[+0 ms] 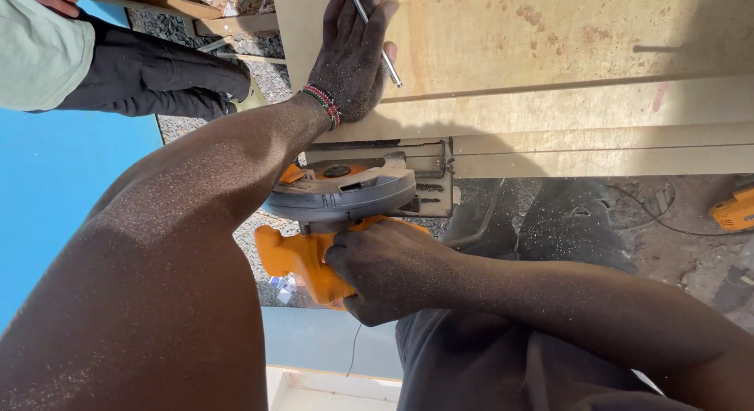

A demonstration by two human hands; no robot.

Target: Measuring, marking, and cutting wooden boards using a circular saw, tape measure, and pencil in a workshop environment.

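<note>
- Left hand (351, 53) lies flat on the plywood sheet (550, 34), palm down, fingers spread wide; a thin metal pencil-like rod (375, 35) is tucked between the fingers, slanting across the board.
- Beaded wristband (323, 104), red, dark and white, on the left wrist; the forearm is dusted with sawdust.
- Right hand (393, 269) has its fingers wrapped tight around the orange handle of the circular saw (338, 199).
- Saw sits at the near edge of the plywood sheet, just below the left hand; grey blade guard on top, metal base plate touching the board edge.
- Plywood is pale tan with reddish stains, stacked in layers at its edge.
- Second orange tool (734, 209) at far right on the ground, well apart.
- Another person's dark trousers (157, 77) and pale green sleeve (39, 53) top left.
- Blue surface (47, 191) at left, gravel ground (271, 77) beyond.
- Small blue-white scraps (284, 287) on the ground beside the saw handle; too small to tell if packaging.
</note>
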